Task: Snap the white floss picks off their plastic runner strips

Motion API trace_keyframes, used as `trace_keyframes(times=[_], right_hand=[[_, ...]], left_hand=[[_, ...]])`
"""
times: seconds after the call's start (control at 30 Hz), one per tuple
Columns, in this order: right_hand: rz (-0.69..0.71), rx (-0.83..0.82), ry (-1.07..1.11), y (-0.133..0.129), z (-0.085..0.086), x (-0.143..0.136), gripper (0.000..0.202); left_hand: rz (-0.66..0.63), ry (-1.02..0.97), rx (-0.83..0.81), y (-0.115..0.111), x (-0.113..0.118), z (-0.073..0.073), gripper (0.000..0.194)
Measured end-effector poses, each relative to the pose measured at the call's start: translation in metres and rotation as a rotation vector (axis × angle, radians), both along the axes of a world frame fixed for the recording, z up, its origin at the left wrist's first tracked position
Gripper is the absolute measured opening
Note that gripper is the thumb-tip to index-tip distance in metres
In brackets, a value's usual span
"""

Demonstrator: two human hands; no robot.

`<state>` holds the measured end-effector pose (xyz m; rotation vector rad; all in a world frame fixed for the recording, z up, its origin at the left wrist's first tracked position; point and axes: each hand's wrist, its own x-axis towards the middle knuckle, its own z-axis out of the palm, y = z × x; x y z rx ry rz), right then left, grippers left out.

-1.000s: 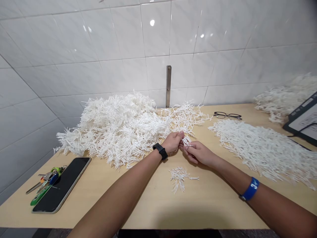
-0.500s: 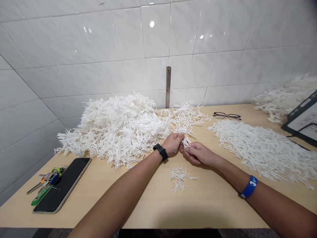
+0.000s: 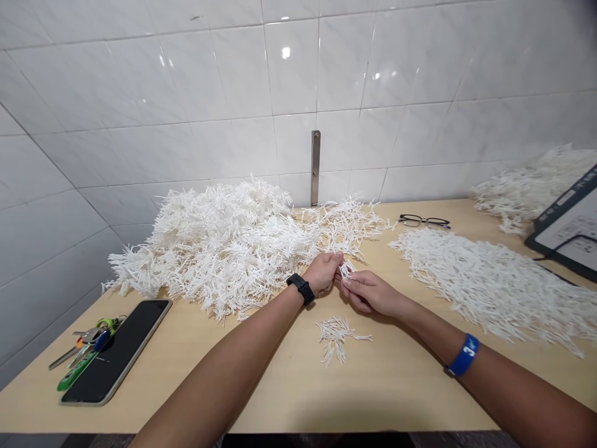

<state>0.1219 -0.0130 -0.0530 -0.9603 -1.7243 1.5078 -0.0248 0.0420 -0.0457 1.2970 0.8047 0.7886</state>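
Between my two hands is a small bunch of thin white strands. My left hand, with a black watch at the wrist, pinches the bunch from the left. From the right, my right hand grips it with thumb and fingers; a blue band circles that forearm. Some fingertips are hidden behind the bunch. Just below the hands, a little cluster of loose white strands lies on the table. A large tangled heap of white branching strands rises beyond my left hand.
Flatter white strands spread over the right side, with another pile behind them. Black glasses lie near the back. A dark-framed panel leans at far right. On the left are a phone and keys. A metal strip is on the tiled wall.
The view has shifted slightly. Both hands stay together around the white strands, with only a slight change in the fingers. The piles and the small cluster look the same.
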Motion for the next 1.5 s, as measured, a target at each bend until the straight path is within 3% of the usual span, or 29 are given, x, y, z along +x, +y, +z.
trace_keyframes(times=[0.43, 0.7, 0.83, 1.07, 1.27, 1.5], right_hand=[[0.025, 0.038, 0.066, 0.001, -0.005, 0.005, 0.044], [-0.060, 0.058, -0.030, 0.007, -0.007, 0.003, 0.043], [-0.049, 0.068, 0.048, 0.007, -0.007, 0.002, 0.039], [-0.009, 0.061, 0.106, 0.003, -0.003, -0.001, 0.037], [-0.111, 0.075, 0.080, 0.004, 0.004, -0.007, 0.042], [-0.268, 0.047, 0.157, 0.012, -0.005, -0.003, 0.040]], left_hand=[[-0.134, -0.123, -0.076, 0.010, -0.003, -0.015, 0.052], [-0.073, -0.201, -0.083, 0.012, 0.000, -0.018, 0.053], [-0.105, -0.208, -0.078, 0.013, 0.000, -0.019, 0.055], [-0.030, -0.178, -0.099, 0.008, -0.001, -0.012, 0.048], [-0.013, -0.228, -0.101, 0.007, 0.001, -0.013, 0.045], [-0.286, -0.187, -0.028, 0.011, 0.002, -0.018, 0.060]])
